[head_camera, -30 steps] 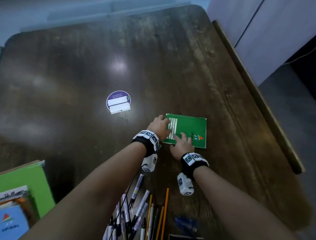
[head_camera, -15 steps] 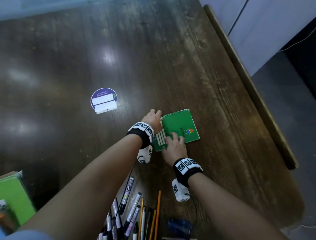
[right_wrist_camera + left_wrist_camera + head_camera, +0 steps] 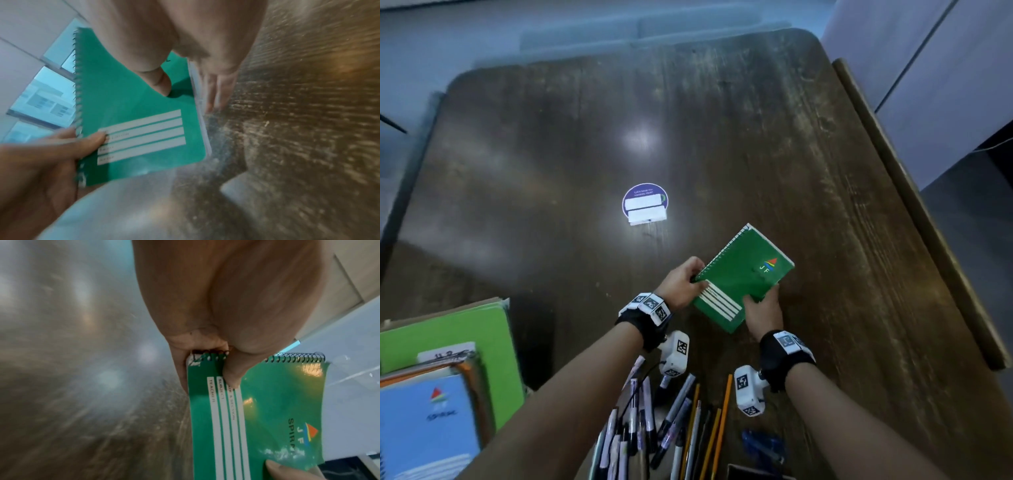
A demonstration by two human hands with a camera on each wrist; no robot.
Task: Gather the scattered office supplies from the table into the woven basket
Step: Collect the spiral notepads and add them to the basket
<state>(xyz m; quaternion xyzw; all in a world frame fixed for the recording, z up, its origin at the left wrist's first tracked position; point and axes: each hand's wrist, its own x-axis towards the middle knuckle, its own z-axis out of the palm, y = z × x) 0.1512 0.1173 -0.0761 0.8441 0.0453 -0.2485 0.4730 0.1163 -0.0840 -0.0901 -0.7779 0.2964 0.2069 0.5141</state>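
Observation:
A green spiral notebook point(image 3: 748, 274) is lifted off the dark wooden table point(image 3: 722, 137), tilted, held by both hands. My left hand point(image 3: 681, 284) pinches its spiral edge near the corner, thumb on the cover point(image 3: 267, 402). My right hand point(image 3: 762, 308) grips the opposite long edge, thumb on the cover point(image 3: 131, 100) and fingers underneath. Several pens, markers and pencils point(image 3: 671, 425) lie in a loose heap at the table's near edge. No woven basket shows in any view.
A purple round card with a white block point(image 3: 644, 204) stands mid-table. A stack of notebooks, green point(image 3: 458, 339) and light blue point(image 3: 428, 425), lies at the near left. A blue item point(image 3: 762, 442) lies near the pencils. A wooden rail point(image 3: 914, 205) runs along the table's right side.
The green notebook has come up off the table and turned, now held in the air by both hands. Before, both hands lay on it flat on the table.

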